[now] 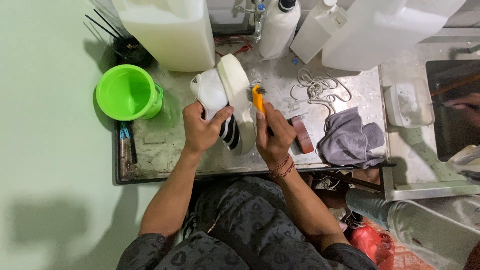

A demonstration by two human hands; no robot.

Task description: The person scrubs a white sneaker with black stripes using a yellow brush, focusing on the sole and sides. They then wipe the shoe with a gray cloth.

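White sneaker (225,102) in clamped left fingers (210,122), right fingers (265,125) around orange brush (258,98); green bucket (126,92), grey cloth (350,140) nearby.

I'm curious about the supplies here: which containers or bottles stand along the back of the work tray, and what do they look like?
Large jug: back left, boxy, translucent white.
Pump bottle: back centre, white, dark cap.
Slanted bottle: beside it, white.
Second jug: back right, big, translucent white.
No labels or screens visible.

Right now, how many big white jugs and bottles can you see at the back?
4: a big jug back left, two bottles mid-back, a large jug back right. More may be hidden.
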